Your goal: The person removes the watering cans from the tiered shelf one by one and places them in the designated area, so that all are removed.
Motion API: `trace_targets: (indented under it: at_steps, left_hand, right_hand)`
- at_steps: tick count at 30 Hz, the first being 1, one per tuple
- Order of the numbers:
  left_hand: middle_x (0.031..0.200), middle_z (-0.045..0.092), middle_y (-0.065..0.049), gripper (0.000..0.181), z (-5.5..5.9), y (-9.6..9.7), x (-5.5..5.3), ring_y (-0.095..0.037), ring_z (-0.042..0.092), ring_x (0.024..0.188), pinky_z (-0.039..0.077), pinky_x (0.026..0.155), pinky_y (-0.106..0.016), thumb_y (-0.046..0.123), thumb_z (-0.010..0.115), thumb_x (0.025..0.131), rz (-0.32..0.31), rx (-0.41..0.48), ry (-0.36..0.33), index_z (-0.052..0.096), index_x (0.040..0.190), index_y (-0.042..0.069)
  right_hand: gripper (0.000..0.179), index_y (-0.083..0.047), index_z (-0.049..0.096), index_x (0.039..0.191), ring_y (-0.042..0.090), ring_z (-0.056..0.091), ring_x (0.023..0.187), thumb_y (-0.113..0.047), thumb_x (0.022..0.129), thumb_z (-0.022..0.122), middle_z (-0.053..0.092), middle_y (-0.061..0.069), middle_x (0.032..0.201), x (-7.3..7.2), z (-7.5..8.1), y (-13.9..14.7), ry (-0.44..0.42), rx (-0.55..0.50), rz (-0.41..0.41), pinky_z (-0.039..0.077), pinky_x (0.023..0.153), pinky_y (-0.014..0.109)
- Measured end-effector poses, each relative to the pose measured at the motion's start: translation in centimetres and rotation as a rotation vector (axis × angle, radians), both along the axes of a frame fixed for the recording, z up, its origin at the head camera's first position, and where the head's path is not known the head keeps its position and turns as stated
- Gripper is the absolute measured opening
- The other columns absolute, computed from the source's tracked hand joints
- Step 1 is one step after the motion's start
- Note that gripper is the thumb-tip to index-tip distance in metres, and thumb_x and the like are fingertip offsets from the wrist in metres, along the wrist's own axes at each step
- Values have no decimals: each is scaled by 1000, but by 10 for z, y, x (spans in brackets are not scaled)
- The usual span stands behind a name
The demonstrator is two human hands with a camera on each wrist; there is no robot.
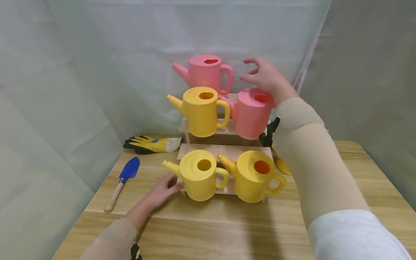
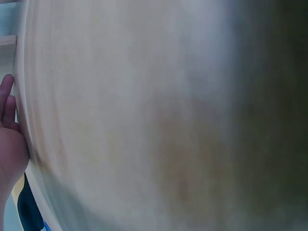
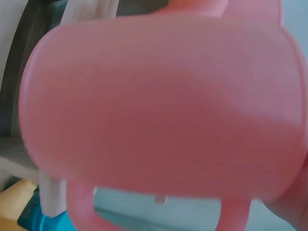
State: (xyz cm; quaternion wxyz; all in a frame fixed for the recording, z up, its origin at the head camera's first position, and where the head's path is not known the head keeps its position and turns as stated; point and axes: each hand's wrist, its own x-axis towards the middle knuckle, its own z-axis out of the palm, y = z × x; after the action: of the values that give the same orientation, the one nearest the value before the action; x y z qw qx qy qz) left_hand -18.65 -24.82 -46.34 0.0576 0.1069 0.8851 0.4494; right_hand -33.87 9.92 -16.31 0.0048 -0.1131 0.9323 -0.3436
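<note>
A stepped wooden stand [image 1: 224, 151] bears several watering cans. On its lowest step stand a left yellow watering can [image 1: 198, 184] and a right yellow watering can [image 1: 248, 186]. Higher up, another yellow watering can [image 1: 202, 117] stands beside a pink watering can [image 1: 251, 117]. A second pink watering can [image 1: 205, 74] tops the stand. My right hand [image 1: 264, 74], fingers loosely bent and holding nothing, is above and behind the lower pink can. That can's side [image 3: 163, 106] fills most of the right wrist view. My left hand [image 1: 161, 193] touches the stand's lower left edge.
Left of the stand lie a blue trowel [image 1: 130, 168] with a wooden handle and a yellow-and-black work glove [image 1: 152, 144]. A yellow object [image 1: 283, 167], partly hidden by my right arm, lies at the right. A pale curtain [image 1: 139, 32] hangs behind the wooden table [image 1: 208, 231].
</note>
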Motion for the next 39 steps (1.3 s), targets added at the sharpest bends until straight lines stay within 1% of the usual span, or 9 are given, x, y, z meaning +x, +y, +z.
trace_targets:
  at_steps: [6, 11, 13, 18, 25, 28, 33, 36, 39]
  left_hand:
    - [146, 35, -16, 65, 0, 2, 6, -38, 35, 131, 25, 105, -56, 47, 59, 89, 15, 0, -16, 33, 145, 29]
    - [147, 35, -16, 65, 0, 1, 5, -38, 34, 131, 25, 106, -56, 49, 58, 88, 23, -10, -18, 33, 145, 30]
    - [147, 35, -16, 65, 0, 2, 5, -38, 35, 131, 25, 105, -56, 48, 58, 88, 23, -10, -11, 33, 145, 30]
    - [145, 37, -17, 66, 0, 2, 5, -38, 37, 130, 27, 105, -56, 51, 58, 88, 30, -27, -21, 32, 145, 30]
    - [145, 38, -17, 67, -1, 3, 5, -38, 37, 130, 27, 105, -56, 52, 57, 88, 33, -33, -32, 32, 146, 31]
    - [144, 38, -17, 67, -2, 4, 5, -38, 37, 130, 26, 105, -56, 53, 57, 87, 35, -39, -35, 31, 146, 32]
    - [144, 38, -18, 68, -3, 3, 6, -38, 37, 130, 26, 105, -57, 53, 57, 87, 42, -43, -37, 31, 146, 31]
    - [144, 39, -18, 67, -4, 2, 6, -38, 37, 130, 26, 105, -57, 52, 57, 87, 43, -42, -30, 32, 146, 30]
    - [143, 39, -18, 66, -4, 1, 6, -38, 37, 129, 26, 105, -57, 51, 58, 88, 38, -41, -18, 33, 145, 30]
  right_hand:
    - [70, -29, 24, 148, 24, 47, 119, -40, 90, 60, 45, 5, 138, 0, 5, -20, 0, 67, -1, 45, 94, 39]
    - [70, -29, 23, 149, 22, 47, 119, -37, 90, 61, 44, 4, 138, -2, 9, -37, -3, 93, -4, 45, 95, 38]
    - [70, -28, 23, 148, 22, 47, 118, -36, 90, 61, 45, 4, 137, -2, 9, -42, 11, 107, 4, 44, 96, 37]
    - [66, -23, 26, 147, 22, 48, 117, -32, 91, 60, 48, 7, 134, -2, 9, -48, 40, 144, 20, 43, 95, 36]
    - [61, -23, 29, 146, 22, 45, 117, -26, 93, 58, 45, 5, 137, -3, 5, -53, 27, 145, -15, 42, 97, 36]
    - [55, -22, 34, 143, 22, 46, 113, -25, 94, 57, 48, 5, 132, -3, 4, -56, 35, 145, -44, 43, 94, 35]
    - [40, -21, 41, 133, 21, 50, 98, -27, 95, 54, 54, 3, 115, -1, 3, -59, 52, 131, -104, 47, 80, 30]
    - [39, -21, 42, 131, 21, 51, 92, -30, 95, 54, 56, 3, 107, -2, 2, -59, 63, 140, -115, 47, 76, 29]
    - [38, -20, 43, 129, 21, 53, 90, -31, 94, 55, 56, 4, 104, -2, 0, -59, 68, 135, -117, 48, 75, 28]
